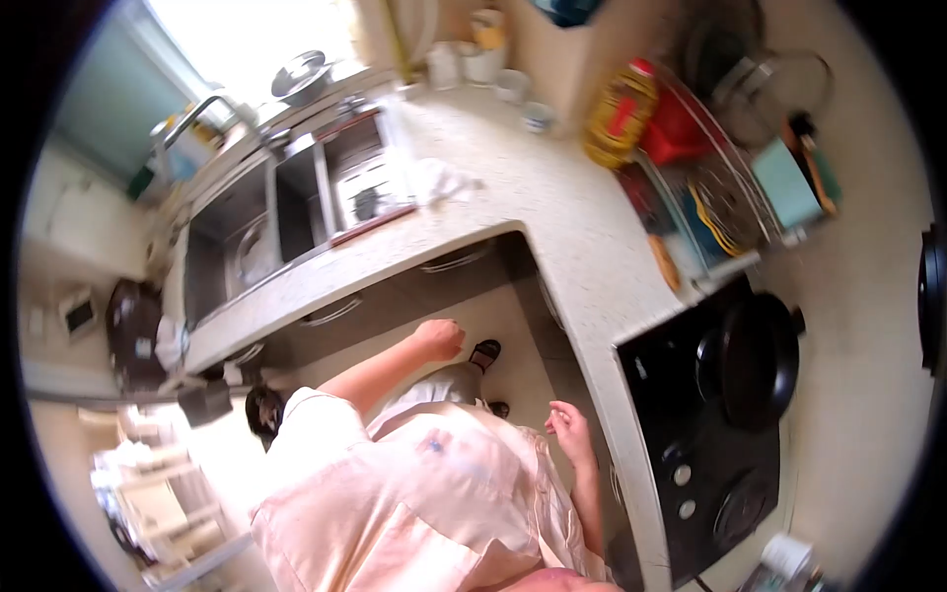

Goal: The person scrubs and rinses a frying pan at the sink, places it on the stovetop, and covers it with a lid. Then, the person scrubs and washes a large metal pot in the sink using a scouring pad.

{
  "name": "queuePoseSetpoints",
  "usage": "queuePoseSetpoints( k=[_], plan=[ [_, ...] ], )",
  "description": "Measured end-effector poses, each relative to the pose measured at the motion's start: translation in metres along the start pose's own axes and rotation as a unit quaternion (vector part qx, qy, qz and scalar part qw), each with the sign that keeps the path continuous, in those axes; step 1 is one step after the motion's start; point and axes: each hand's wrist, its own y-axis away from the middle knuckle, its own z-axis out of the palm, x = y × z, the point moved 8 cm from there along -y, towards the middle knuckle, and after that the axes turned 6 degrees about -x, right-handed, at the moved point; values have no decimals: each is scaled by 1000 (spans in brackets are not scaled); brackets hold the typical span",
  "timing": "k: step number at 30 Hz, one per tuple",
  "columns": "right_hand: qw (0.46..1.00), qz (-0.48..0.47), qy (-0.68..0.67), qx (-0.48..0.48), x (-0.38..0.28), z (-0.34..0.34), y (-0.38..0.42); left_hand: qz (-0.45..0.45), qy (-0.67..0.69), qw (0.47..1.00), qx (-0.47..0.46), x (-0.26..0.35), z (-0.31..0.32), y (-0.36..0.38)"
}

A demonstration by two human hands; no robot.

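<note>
My left hand point(440, 339) hangs in the air in front of the cabinets, its fingers curled closed. Nothing shows in it. Below it I see the floor and a dark sandal point(484, 355). My right hand point(570, 430) is near my side, close to the counter edge by the stove. Its fingers are loosely bent and apart, with nothing in them. Neither hand touches the counter point(552, 197). The picture is somewhat blurred.
A sink point(232, 237) with several basins lies ahead on the left. To the right, a bottle of yellow oil point(619, 116) stands by a dish rack point(730, 261). A black pan point(760, 360) rests on the black stove point(656, 414). A white cloth point(442, 182) lies beside the sink.
</note>
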Motion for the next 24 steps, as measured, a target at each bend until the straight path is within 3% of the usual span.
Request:
queuePoseSetpoints(
  k=[3, 5, 7, 8, 11, 13, 16, 17, 18, 19, 20, 22, 24],
  plan=[
    [997, -3, 30, -74, -22, 25, -33, -61, 96, 993, -34, -13, -32, 35],
    [989, -12, 142, -28, -33, 31, -54, -124, 86, 988, -17, -41, -41, 52],
    [961, -83, 260, 38, -62, 41, -66, -146, 111, 982, 45, -76, -47, 68],
    [954, -118, 271, 46, -77, 50, -71, -152, 120, 978, 75, -93, -51, 74],
    [959, -101, 254, 75, -94, 73, -97, -177, 133, 964, 146, -138, -73, 96],
    [966, -97, 220, 99, -98, 86, -117, -189, 130, 966, 119, -173, -76, 98],
    [949, -119, 274, 101, -122, 125, -143, -161, 154, 953, 206, -224, -92, 110],
    [957, -63, 277, 57, -123, 139, -151, -120, 204, 931, 278, -231, -116, 123],
    [906, -193, 376, 17, -134, 157, -159, -98, 186, 916, 343, -228, -150, 135],
    [925, -86, 370, -31, -140, 166, -159, -96, 140, 923, 345, -233, -170, 136],
    [904, -105, 414, -16, -142, 167, -165, -115, 105, 928, 339, -248, -174, 131],
    [923, -35, 382, -19, -171, 164, -164, -115, 63, 933, 336, -263, -183, 124],
    [927, -86, 366, 15, -194, 132, -175, -119, 91, 938, 313, -269, -195, 106]
  ],
)
